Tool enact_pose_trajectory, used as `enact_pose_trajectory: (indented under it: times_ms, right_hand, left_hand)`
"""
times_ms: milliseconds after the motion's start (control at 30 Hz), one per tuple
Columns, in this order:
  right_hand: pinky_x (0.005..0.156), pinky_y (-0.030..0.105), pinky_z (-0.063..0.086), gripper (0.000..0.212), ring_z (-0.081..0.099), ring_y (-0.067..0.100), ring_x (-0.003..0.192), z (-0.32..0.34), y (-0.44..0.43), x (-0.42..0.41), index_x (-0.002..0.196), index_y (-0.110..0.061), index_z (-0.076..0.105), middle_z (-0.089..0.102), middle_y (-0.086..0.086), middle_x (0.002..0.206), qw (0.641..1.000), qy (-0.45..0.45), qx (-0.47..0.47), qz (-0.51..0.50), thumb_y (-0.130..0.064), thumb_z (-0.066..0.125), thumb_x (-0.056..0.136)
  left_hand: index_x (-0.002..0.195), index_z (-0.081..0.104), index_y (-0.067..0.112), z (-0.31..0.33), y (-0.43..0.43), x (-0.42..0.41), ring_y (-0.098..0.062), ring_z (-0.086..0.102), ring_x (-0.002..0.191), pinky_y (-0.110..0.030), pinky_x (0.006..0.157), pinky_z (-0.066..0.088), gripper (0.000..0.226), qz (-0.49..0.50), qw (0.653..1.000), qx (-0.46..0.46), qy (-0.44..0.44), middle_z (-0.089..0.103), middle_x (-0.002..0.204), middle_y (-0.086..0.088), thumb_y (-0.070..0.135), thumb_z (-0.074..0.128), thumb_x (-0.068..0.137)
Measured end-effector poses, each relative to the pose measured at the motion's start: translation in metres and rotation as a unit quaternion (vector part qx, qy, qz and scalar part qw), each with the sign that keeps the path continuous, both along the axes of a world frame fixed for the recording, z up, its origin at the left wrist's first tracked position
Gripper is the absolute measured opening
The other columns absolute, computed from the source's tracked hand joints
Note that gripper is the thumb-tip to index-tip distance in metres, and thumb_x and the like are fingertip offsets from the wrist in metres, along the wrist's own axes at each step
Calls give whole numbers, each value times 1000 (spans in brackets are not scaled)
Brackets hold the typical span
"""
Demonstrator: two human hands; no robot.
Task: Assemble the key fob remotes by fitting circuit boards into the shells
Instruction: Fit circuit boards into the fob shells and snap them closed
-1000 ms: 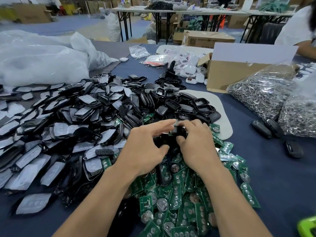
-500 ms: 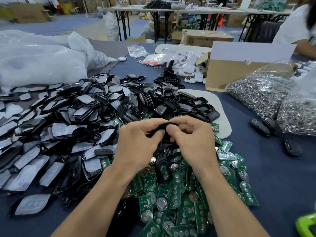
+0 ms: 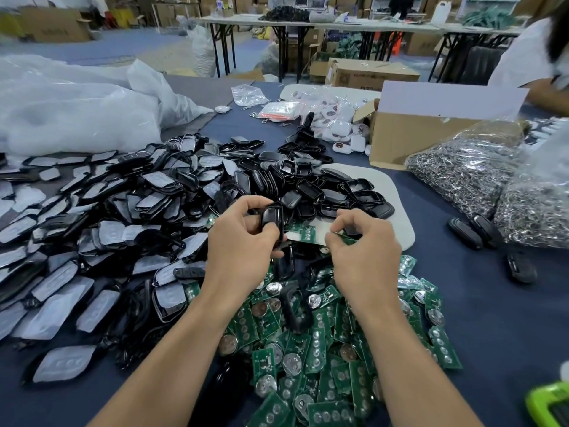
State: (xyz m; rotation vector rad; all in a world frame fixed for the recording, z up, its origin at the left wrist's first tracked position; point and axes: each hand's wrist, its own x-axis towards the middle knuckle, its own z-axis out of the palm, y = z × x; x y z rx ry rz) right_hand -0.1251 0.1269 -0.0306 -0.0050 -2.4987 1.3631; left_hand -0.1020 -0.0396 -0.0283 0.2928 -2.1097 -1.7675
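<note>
Two hands over the heaps, one shell held, one board pinched
Left hand [image 3: 243, 254] has thumb and fingers curled round a black shell [image 3: 272, 217], held upright on edge above the near end of the shell pile [image 3: 147, 208]; right hand [image 3: 366, 254], near it but apart, has thumb and forefinger closed on the edge of a green circuit board [image 3: 347, 239], mostly hidden under the fingers, low over the white pad [image 3: 397, 208]. Below both wrists lies the heap of green boards [image 3: 311, 349] with coin cells, on the blue table [image 3: 498, 318]. Three black fobs [image 3: 465, 234] lie right of the pad, next to bags of metal rings [image 3: 468, 174] and a cardboard box [image 3: 412, 140]
</note>
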Motion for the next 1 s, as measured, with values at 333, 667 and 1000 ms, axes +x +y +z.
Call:
enact_pose_trajectory:
  times_ms: [333,667,1000]
  right_hand:
    - [70,36,62,15,72,13,66,6,-11,9,79,-27,66,73,-4,72,976,-6,-214,49,-24,73,92]
    - [81,29,63,35,79,21,84,3,-16,3,110,-20,72,78,9,101,925,-94,-351,107,10,61,96]
    - [53,15,44,13,50,12,59,7,-14,2,100,-17,62,71,4,73,915,-128,-346,165,-6,57,103]
  left_hand:
    - [101,77,30,5,1,0,-24,79,85,-32,64,64,35,-26,993,114,-34,82,92,-3,-4,70,93]
    - [96,73,16,6,0,-3,-25,79,72,-28,60,61,15,-30,988,149,-31,80,83,-9,3,65,97]
    - [87,75,29,4,-2,-3,-10,35,42,-23,43,31,14,-8,996,73,-55,77,72,-7,25,66,98]
